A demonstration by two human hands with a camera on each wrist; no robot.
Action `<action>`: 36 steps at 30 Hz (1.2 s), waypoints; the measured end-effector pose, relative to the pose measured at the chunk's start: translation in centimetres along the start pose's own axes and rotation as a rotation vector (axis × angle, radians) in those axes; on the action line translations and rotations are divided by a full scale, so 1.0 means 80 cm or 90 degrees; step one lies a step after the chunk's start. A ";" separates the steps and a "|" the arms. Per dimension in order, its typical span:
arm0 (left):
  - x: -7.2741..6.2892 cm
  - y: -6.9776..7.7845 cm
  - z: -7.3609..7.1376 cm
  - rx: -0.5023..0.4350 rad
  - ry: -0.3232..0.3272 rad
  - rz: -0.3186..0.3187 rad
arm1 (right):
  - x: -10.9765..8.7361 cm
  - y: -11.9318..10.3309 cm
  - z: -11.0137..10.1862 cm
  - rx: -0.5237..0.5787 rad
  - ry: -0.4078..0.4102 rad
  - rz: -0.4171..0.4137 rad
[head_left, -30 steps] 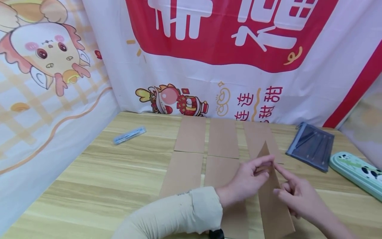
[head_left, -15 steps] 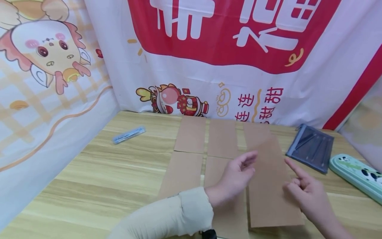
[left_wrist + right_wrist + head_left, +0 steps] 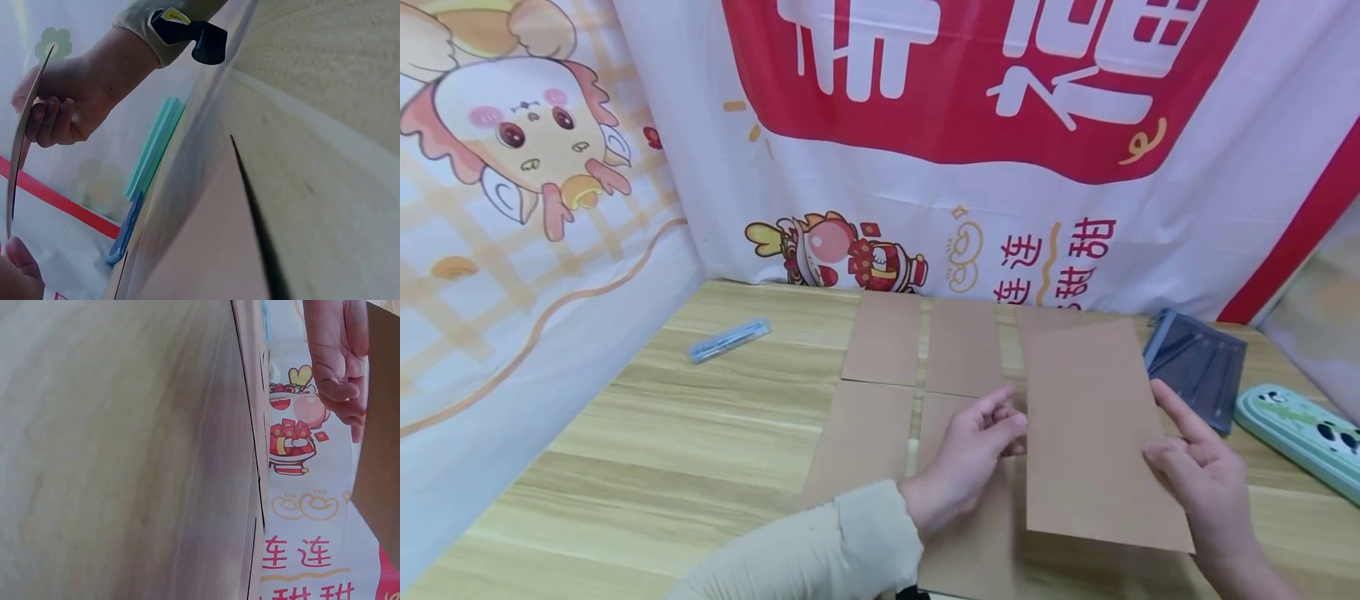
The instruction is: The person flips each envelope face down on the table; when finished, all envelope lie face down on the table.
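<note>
A brown cardboard sheet (image 3: 1097,433) is held raised and tilted over the table. My right hand (image 3: 1206,471) grips its right edge, thumb on the upper face; in the left wrist view the curled fingers (image 3: 53,119) lie against the other face. At the opposite edge is my left hand (image 3: 966,454), its fingers loosely bent and the thumb tip close to the cardboard. Whether it touches the edge is hard to tell. In the right wrist view the left hand (image 3: 337,359) appears beside the sheet (image 3: 384,431). Flat cardboard pieces (image 3: 868,433) lie beneath and to the left.
More cardboard pieces (image 3: 962,346) form a row at the back of the wooden table (image 3: 647,467). A clear blue pen packet (image 3: 730,340) lies at left. To the right are a dark zip pouch (image 3: 1206,358) and a mint panda case (image 3: 1303,433). Printed cloth (image 3: 850,192) hangs behind.
The cardboard sheet has turned from edge-on to broad face up, then risen and shifted right with my right hand. My left hand has parted from its top and moved left and down.
</note>
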State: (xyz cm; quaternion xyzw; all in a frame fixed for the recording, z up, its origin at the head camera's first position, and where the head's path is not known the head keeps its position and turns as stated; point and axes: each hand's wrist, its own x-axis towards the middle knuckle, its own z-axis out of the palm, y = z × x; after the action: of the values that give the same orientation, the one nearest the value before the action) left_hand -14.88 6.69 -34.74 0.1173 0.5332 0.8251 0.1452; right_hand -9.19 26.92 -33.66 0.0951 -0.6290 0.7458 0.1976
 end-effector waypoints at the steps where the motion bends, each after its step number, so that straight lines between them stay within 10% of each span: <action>1: -0.001 0.000 0.001 -0.003 0.000 -0.001 | 0.000 0.000 -0.001 0.012 0.002 0.004; 11: -0.003 -0.003 0.004 0.013 0.006 0.000 | -0.001 0.005 -0.008 0.045 -0.047 0.014; 23: 0.000 -0.002 -0.002 0.071 -0.052 -0.001 | 0.021 0.014 -0.065 -0.003 -0.373 0.175; 36: 0.003 -0.009 0.004 0.221 -0.127 -0.144 | 0.033 0.021 -0.114 -0.104 -0.526 0.371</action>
State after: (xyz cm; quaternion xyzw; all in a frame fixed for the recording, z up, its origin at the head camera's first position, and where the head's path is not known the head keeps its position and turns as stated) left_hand -14.93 7.36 -35.27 0.1607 0.6600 0.6839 0.2663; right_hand -11.27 36.07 -35.89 0.1871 -0.7115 0.6181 -0.2770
